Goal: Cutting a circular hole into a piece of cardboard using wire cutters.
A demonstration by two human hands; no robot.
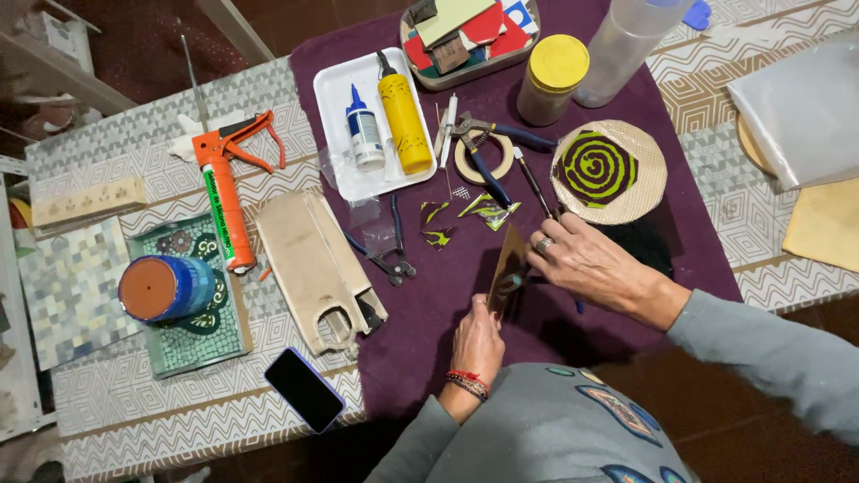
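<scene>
The left hand (477, 343) is curled, and its fingers pinch the bottom edge of a thin brown piece of board (508, 268) that stands up on its edge. The right hand (586, 265) has a ring on one finger. Its fingers are pressed together on the top of the same brown board, so both hands hold it between them. The board is over the dark purple cloth (429, 322) that covers the middle of the bench (161, 420).

Just past the right hand lies a round woven mat with a green and black swirl tile (608, 170) on it. Near it, a bit to the left, are blue-handled pliers (488, 152) lying over a ring of tape (484, 157). Small green and black bits of tile (465, 215) lie on the cloth just past the board.

To the left of the left hand are small black cutters (389, 255) and a flat beige cut-out shape (318, 268). Farther back is a white tray (333, 98) with a yellow bottle (403, 121) and a small white bottle with a blue tip (364, 130). Far left are an orange glue gun (224, 192) and a blue pot (165, 288). A black phone (304, 390) lies near the bench edge, left of the left hand. A jar with a yellow lid (551, 79) stands far back.
</scene>
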